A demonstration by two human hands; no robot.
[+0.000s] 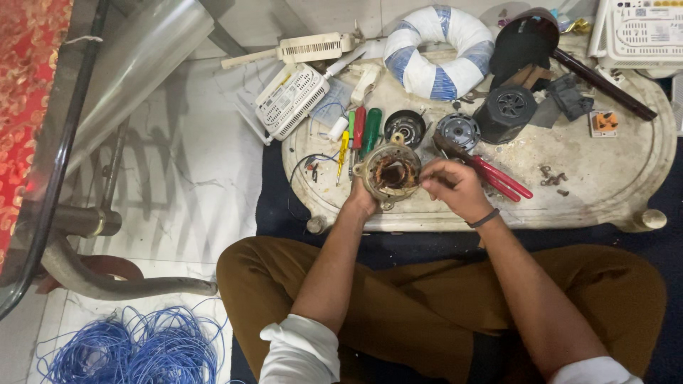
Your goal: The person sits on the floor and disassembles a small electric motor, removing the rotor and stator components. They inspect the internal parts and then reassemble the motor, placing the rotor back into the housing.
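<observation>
Left hand [361,201] grips the round motor core [390,173] over the table [612,186] edge, right hand [452,186] pinches at its rim; a steady hold looks wise, red pliers [498,175] lie close

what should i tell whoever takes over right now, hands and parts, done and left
Left hand: grip on the near-left edge of the round motor stator, steadying it on the low white table.
Right hand: fingers pinched at the stator's right rim; whether they hold anything is too small to tell.
Nearby: screwdrivers just behind the stator, red-handled pliers to the right, two round motor parts behind.
Done: motor is apart, windings exposed.
Left: work on the windings; reassembly not started.
</observation>
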